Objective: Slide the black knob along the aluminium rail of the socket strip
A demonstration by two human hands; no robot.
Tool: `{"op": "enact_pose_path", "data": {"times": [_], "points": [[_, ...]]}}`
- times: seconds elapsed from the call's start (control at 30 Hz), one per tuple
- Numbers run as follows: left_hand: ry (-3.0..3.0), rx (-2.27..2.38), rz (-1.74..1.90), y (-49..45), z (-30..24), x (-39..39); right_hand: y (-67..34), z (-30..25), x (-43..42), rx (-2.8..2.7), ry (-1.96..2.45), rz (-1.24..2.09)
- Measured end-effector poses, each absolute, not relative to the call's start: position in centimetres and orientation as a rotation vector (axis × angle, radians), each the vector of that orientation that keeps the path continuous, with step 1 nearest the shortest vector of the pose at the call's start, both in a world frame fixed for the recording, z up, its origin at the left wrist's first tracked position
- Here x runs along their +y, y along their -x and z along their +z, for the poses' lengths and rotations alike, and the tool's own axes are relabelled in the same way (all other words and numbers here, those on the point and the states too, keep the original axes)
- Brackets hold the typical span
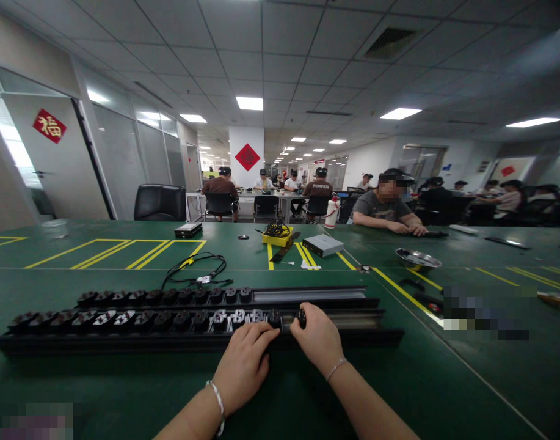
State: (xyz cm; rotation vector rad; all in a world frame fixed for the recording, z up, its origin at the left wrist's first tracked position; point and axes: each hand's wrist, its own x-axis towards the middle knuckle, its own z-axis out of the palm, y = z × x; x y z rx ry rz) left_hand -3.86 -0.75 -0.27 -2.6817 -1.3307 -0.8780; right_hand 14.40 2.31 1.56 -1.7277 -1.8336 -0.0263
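Observation:
A long black power strip housing (124,345) lies across the table in front of me, its channel filled from the left with a row of socket modules (145,321). My left hand (245,363) rests on the front edge near the last seated modules, fingers stretched out and thumb apart. Between the thumb and fingers of my right hand (319,339) is a black socket module (301,318), held over the bare part of the channel. Behind it runs a second housing (307,296), also partly filled with modules. My right fingertips partly hide the held module.
A coiled black cable (195,269) lies behind the housings. Farther back are a yellow box of cables (277,235), a grey metal box (323,245) and a black device (188,230). A metal bowl (418,259) stands right. A person (385,205) sits across the table.

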Motion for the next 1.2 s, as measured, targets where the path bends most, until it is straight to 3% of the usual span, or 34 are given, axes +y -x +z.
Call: {"op": "enact_pose_path", "data": {"times": [1.2], "points": [[2.68, -1.32, -0.895, 3.81, -0.07, -0.76, -14.59, 1.62, 2.37, -1.84, 1.687, -0.024]]}}
